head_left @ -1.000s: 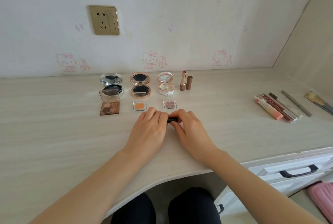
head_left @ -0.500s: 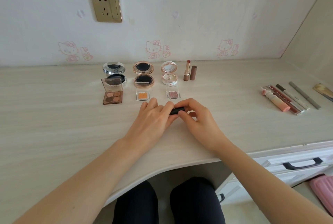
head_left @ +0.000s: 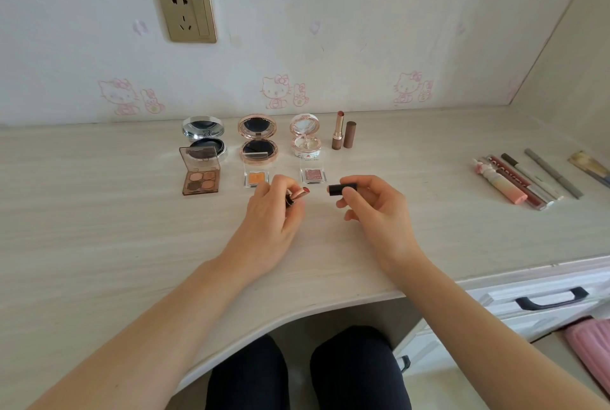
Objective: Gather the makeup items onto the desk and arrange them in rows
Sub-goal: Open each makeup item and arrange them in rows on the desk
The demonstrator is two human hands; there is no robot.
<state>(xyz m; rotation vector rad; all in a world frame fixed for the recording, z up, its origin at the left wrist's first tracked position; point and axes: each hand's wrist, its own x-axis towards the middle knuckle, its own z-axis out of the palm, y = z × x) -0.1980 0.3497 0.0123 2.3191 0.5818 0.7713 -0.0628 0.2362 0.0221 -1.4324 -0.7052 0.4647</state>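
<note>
Desk: pale wood, makeup in 2 rows at back.
L hand: fingers curled round uncapped lipstick, over desk centre, in front of the rows.
R hand: pinches dark cap, held apart from lipstick tip.

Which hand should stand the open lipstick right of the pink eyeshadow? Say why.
Left, probably: the left hand grips the lipstick, close to that eyeshadow. The right hand holds only the cap.
</note>
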